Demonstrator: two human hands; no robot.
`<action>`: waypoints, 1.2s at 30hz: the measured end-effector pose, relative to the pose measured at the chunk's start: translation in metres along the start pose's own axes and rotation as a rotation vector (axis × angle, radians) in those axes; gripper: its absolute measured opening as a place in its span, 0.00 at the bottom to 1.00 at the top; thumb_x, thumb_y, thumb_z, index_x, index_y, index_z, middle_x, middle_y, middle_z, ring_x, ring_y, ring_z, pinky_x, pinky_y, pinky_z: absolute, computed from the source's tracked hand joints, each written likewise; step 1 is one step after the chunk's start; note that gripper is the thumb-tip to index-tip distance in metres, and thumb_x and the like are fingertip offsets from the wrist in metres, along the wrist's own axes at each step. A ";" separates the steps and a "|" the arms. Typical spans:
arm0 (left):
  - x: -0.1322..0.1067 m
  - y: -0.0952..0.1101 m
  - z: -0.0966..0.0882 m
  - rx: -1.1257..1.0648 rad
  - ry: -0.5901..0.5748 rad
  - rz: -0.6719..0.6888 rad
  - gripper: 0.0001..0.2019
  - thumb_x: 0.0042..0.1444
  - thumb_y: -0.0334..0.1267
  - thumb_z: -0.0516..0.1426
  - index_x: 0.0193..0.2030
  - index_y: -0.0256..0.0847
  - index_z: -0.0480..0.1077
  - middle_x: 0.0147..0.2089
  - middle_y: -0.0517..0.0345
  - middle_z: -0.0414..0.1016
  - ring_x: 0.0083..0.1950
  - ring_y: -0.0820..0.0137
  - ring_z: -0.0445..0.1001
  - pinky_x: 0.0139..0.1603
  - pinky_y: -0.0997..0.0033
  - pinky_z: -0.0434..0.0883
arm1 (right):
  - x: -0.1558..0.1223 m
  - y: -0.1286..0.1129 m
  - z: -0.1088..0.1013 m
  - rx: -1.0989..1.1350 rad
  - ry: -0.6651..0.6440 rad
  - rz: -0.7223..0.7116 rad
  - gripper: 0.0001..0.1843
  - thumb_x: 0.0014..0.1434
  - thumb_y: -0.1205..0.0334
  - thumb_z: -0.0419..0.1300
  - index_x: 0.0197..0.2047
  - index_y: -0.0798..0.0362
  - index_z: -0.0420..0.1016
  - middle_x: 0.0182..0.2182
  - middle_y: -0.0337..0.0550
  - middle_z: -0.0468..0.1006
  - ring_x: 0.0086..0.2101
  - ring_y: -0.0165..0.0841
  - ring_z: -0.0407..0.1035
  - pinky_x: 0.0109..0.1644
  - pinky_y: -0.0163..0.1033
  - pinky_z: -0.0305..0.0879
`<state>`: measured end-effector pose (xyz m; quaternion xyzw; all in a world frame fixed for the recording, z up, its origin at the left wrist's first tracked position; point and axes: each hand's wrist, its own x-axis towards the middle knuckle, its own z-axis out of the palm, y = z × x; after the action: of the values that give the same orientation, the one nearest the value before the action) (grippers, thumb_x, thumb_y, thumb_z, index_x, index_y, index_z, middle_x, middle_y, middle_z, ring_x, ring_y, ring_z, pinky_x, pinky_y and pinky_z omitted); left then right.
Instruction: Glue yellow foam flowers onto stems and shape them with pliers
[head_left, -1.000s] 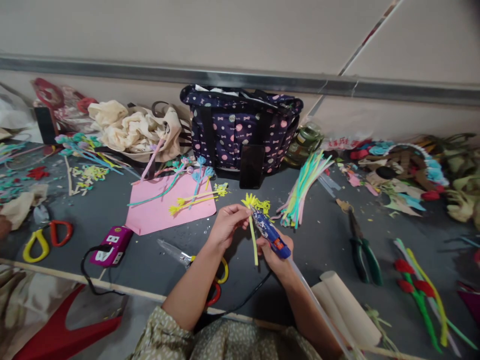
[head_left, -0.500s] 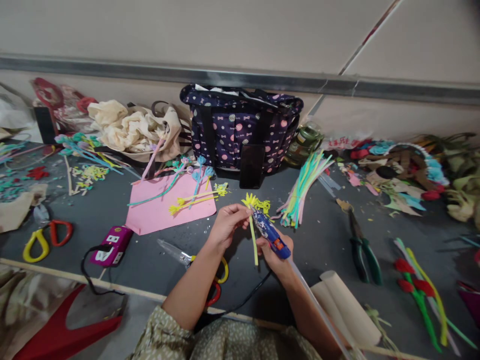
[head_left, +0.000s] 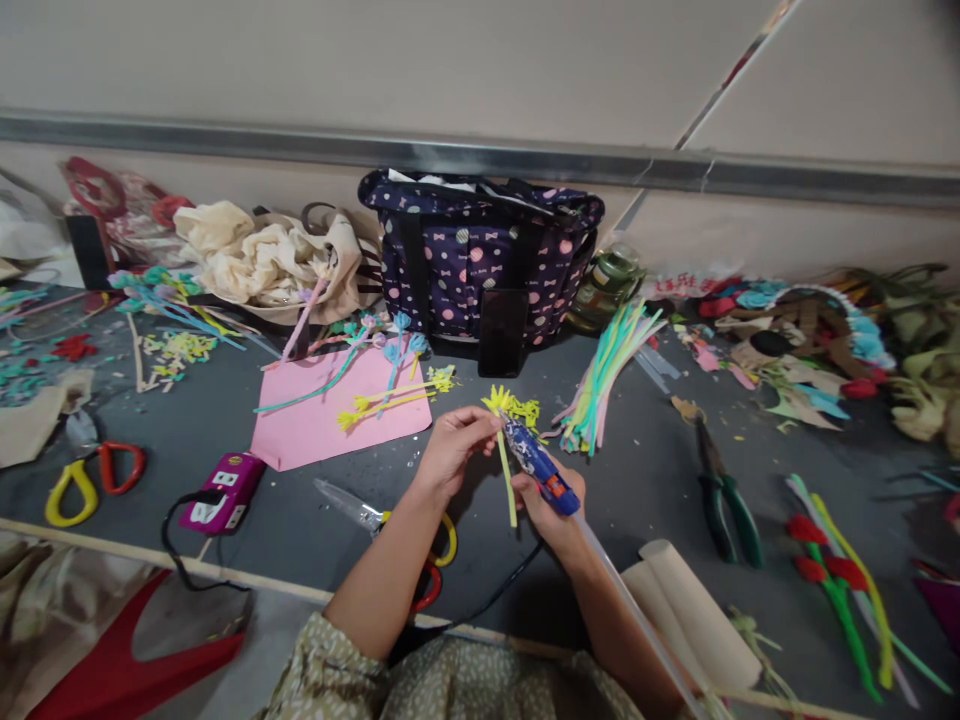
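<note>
Thumb + forefinger of L hand [head_left: 454, 450] pinched tog. on yellow flower [head_left: 497, 401], just below its head; other fingers curled in, partly hidden. R hand [head_left: 553, 500] wrapped round blue glue gun [head_left: 536, 462], thumb on near side, grip mostly hidden by hand. Flower is betw. the two hands, over dark tabletop [head_left: 637, 480], approx. centre of view. Its long axis runs far-to-near: spiky head at far end, pointing away from wearer, flat pale-yellow stem [head_left: 505, 475] hanging toward wearer, lower end slightly to R. Gun lies diagonal, nozzle pointing away & to L, right up by L fingertips; can't tell if nozzle actually touches flower. Clear glue stick [head_left: 637, 610] sticks out gun's rear, running back along R forearm. Yellow bits [head_left: 525, 412] lie just beside flower head, R side. Scissors w/ yellow & red handles [head_left: 352, 505] on table, partly under L forearm. Pink sheet [head_left: 390, 420] w/ finished-looking blooms to L; bundle of coloured strips [head_left: 606, 375] to R.
</note>
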<state>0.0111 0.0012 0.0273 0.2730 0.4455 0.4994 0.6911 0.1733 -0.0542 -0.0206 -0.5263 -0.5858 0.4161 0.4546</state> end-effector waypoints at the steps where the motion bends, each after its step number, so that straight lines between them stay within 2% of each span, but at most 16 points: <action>1: 0.000 0.000 0.000 0.001 0.004 0.008 0.10 0.41 0.39 0.68 0.27 0.36 0.76 0.22 0.61 0.71 0.22 0.80 0.66 0.24 0.79 0.64 | 0.000 -0.001 0.000 0.006 -0.001 -0.001 0.13 0.56 0.49 0.65 0.34 0.50 0.73 0.17 0.35 0.73 0.17 0.33 0.69 0.21 0.35 0.69; 7: 0.001 -0.002 0.000 0.020 0.023 0.054 0.08 0.42 0.37 0.67 0.27 0.37 0.76 0.24 0.61 0.72 0.22 0.80 0.65 0.25 0.79 0.63 | 0.000 -0.004 0.001 0.041 -0.013 -0.001 0.10 0.56 0.52 0.65 0.34 0.49 0.73 0.16 0.35 0.73 0.16 0.32 0.69 0.21 0.35 0.67; 15: 0.003 -0.006 -0.002 0.101 0.039 0.129 0.06 0.44 0.37 0.66 0.27 0.37 0.76 0.24 0.61 0.71 0.22 0.80 0.63 0.25 0.78 0.62 | 0.001 -0.007 0.002 0.093 -0.010 0.069 0.11 0.55 0.51 0.65 0.31 0.49 0.71 0.16 0.35 0.72 0.16 0.33 0.69 0.20 0.36 0.67; 27: 0.002 -0.006 0.000 0.191 0.102 0.227 0.03 0.46 0.35 0.65 0.27 0.39 0.77 0.26 0.60 0.74 0.24 0.78 0.63 0.26 0.77 0.62 | 0.001 -0.009 0.004 0.139 -0.002 0.123 0.10 0.54 0.54 0.66 0.33 0.50 0.73 0.16 0.34 0.72 0.16 0.31 0.68 0.21 0.34 0.68; 31: 0.005 -0.005 -0.002 0.174 0.127 0.254 0.05 0.45 0.37 0.65 0.27 0.39 0.76 0.27 0.61 0.74 0.24 0.79 0.63 0.26 0.77 0.62 | 0.004 -0.006 0.007 0.149 0.074 0.176 0.15 0.52 0.52 0.67 0.37 0.52 0.75 0.16 0.32 0.71 0.15 0.31 0.68 0.19 0.34 0.68; 36: 0.009 -0.003 -0.006 0.102 0.153 0.257 0.06 0.44 0.38 0.66 0.26 0.38 0.75 0.24 0.62 0.72 0.22 0.79 0.63 0.25 0.77 0.63 | 0.014 -0.012 -0.002 0.164 0.295 0.174 0.16 0.52 0.48 0.65 0.32 0.54 0.74 0.23 0.39 0.76 0.20 0.31 0.70 0.24 0.36 0.71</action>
<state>0.0076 0.0084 0.0193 0.3237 0.4829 0.5800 0.5707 0.1724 -0.0411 -0.0076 -0.5915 -0.4290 0.4185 0.5393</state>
